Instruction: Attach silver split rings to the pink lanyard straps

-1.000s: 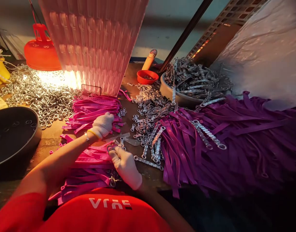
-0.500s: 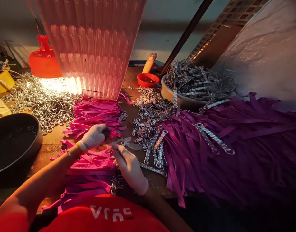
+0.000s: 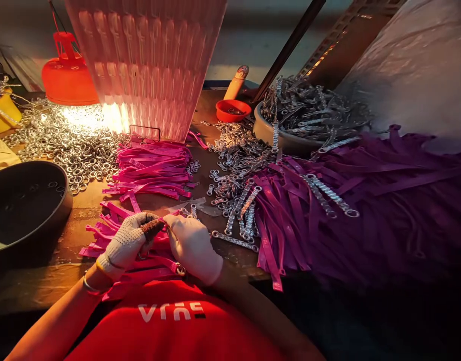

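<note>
Left grip (image 3: 127, 245) and right grip (image 3: 195, 245) pinch a flat, bright-pink strap (image 3: 134, 201).

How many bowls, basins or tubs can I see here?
4: dark basin at left, yellow tub beyond it, small red bowl at back centre, grey basin heaped with metal pieces to its right. More may be hidden behind the ribbed panel.

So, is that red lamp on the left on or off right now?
On: bright light glows from beneath the red lamp, shining on the pile of metal rings there.
</note>
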{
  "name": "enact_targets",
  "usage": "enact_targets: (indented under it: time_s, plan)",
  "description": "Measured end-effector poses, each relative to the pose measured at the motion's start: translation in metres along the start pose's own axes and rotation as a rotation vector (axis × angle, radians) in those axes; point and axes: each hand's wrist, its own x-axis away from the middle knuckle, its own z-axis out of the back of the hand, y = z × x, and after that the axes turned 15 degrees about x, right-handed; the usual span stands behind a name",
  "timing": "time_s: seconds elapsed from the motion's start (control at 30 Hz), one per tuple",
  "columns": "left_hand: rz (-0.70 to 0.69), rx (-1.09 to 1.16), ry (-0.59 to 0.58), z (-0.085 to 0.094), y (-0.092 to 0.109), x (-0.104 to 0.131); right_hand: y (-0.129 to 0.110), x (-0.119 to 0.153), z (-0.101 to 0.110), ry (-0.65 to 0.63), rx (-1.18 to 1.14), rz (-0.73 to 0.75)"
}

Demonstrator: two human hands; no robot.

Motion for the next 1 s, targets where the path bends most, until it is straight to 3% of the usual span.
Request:
enact_targets:
  time_s: [0.17, 0.33, 0.5, 0.7, 0.87, 1.0]
  plan:
    - [-0.244, -0.397, -0.011, 0.004, -0.010, 0.000, -0.003, 0.006, -0.011, 0.060, 0.178, 0.048]
    - [-0.175, -0.498, -0.183, 0.012, -0.019, 0.001, -0.004, 0.010, -0.021, 0.005, 0.074, 0.037]
    - [-0.173, -0.375, -0.145, 0.016, -0.029, 0.005, -0.003, 0.007, -0.006, -0.190, -0.082, -0.007]
    - [-0.238, -0.470, -0.051, 0.015, -0.045, 0.007, -0.002, -0.002, 0.004, -0.514, 0.106, -0.011]
    - [-0.206, -0.543, -0.072, 0.014, -0.048, 0.008, -0.001, 0.003, -0.011, -0.468, 0.227, 0.189]
    - [-0.188, -0.551, -0.108, 0.020, -0.035, 0.003, -0.001, 0.004, -0.021, -0.411, 0.253, 0.274]
